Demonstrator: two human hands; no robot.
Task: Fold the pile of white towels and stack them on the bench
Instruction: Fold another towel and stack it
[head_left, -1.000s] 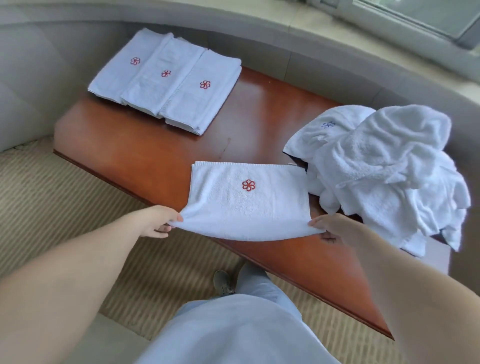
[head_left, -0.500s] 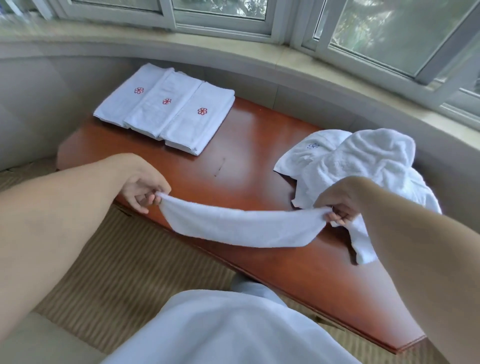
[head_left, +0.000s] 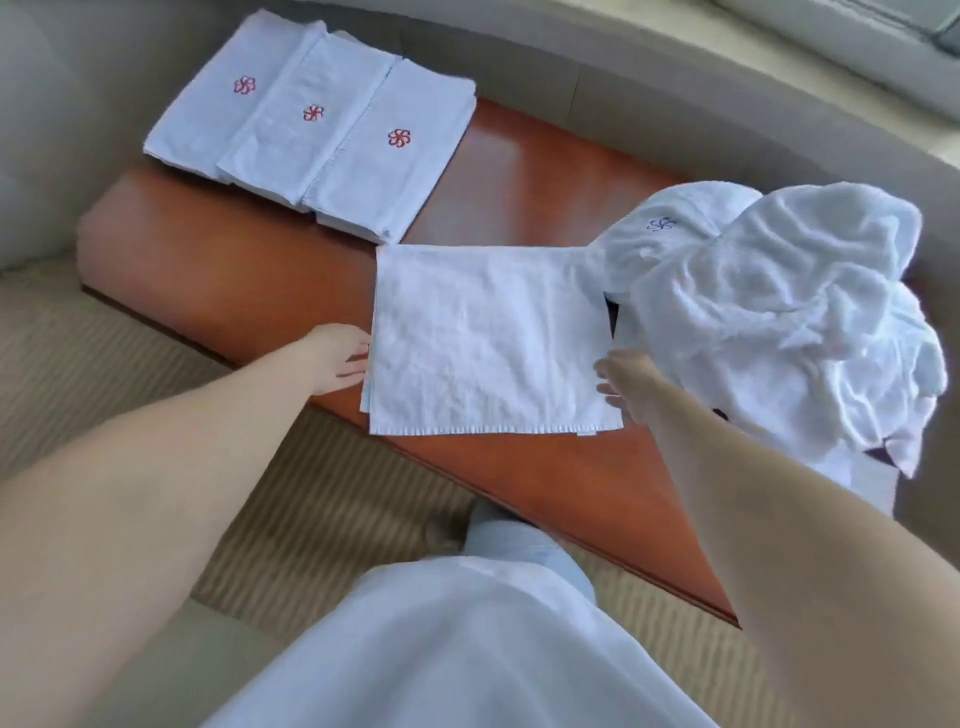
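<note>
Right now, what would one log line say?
towel flat on bench | left hand, right hand at its sides | three folded | pile right

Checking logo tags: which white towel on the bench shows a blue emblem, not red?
The crumpled white towel atop the unfolded pile; the three folded towels carry red flowers.

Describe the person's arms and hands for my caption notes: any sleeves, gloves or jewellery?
Both forearms are bare, with no sleeves in view. The left hand and right hand wear no gloves, and no rings, watch or bracelets show. Below, a pale white garment covers the body.
</note>
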